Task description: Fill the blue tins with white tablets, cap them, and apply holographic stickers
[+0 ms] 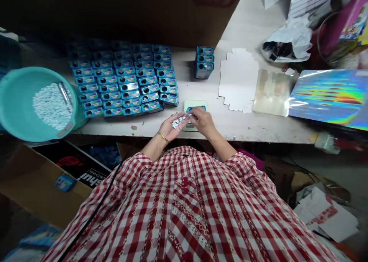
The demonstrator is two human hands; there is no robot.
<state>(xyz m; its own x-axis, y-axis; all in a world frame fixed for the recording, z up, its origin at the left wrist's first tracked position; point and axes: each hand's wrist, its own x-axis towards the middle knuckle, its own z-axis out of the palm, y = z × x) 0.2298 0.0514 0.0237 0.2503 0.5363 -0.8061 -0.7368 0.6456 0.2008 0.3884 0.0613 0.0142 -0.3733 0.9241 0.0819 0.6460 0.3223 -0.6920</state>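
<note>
My left hand (171,127) is cupped palm up at the table's front edge and holds several small white candies (178,121). My right hand (202,120) is pinched, its fingertips at the candies and over a blue tin (196,109). That tin stands on a small pale green scale (195,105). A gold bangle sits on my left wrist.
Rows of blue tins (123,79) cover the table's left part, and a short stack of tins (204,61) stands behind the scale. A teal basin (17,101) of white candies with a scoop is at far left. White card blanks (238,78) and holographic sheets (327,95) lie right.
</note>
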